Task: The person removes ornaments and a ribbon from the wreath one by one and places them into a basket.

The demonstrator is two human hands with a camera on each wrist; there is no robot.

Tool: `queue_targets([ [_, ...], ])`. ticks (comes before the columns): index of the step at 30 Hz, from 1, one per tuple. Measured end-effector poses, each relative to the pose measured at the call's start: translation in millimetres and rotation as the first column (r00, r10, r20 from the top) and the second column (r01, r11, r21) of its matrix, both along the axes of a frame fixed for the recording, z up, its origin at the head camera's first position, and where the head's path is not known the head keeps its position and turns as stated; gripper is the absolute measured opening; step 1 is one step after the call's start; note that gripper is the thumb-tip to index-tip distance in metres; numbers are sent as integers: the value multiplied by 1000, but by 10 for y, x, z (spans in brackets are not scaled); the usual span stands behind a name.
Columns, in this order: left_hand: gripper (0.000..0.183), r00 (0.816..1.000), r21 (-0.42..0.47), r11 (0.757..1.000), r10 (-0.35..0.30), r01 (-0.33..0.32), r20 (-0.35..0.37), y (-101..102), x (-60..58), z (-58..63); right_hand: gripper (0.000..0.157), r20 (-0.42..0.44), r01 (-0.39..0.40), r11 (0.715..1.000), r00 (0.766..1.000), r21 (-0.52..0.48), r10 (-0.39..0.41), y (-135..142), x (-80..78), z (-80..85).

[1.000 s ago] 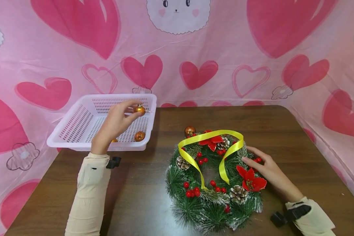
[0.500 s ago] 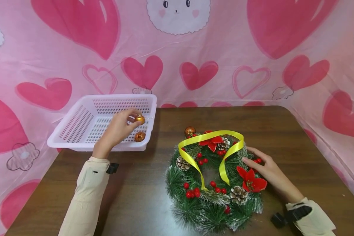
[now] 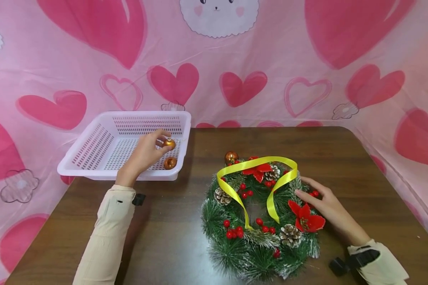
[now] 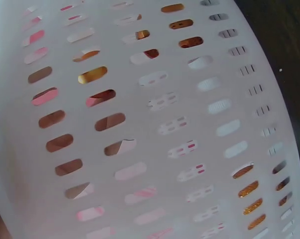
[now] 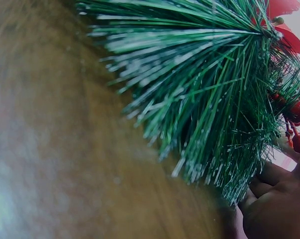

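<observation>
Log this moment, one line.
left hand: holds gold ball inside basket; right hand: holds wreath; yellow ribbon: on wreath; brown ball: in basket

Head: high, facing forward-down across the counter (image 3: 174, 221).
Left wrist: very near the basket (image 4: 141, 117), facing its slotted wall, probably outside.
Right wrist: close on the wreath (image 5: 204, 99), outer edge.
Shared: basket, head/left wrist; wreath, head/right wrist.
</observation>
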State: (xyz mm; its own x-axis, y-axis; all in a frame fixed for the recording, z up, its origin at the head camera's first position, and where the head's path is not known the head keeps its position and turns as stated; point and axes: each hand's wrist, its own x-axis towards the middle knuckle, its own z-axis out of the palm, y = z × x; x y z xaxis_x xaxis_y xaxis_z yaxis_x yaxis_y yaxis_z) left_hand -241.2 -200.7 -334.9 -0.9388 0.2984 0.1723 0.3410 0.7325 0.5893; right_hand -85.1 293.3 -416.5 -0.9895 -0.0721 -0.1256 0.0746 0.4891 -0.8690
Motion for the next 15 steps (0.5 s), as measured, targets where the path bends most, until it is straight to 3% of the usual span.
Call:
queue_targets([
  [15, 36, 999, -33, 999, -41, 42, 20, 11, -33, -32, 60, -26, 3, 999, 1000, 32, -2, -17, 10, 7],
])
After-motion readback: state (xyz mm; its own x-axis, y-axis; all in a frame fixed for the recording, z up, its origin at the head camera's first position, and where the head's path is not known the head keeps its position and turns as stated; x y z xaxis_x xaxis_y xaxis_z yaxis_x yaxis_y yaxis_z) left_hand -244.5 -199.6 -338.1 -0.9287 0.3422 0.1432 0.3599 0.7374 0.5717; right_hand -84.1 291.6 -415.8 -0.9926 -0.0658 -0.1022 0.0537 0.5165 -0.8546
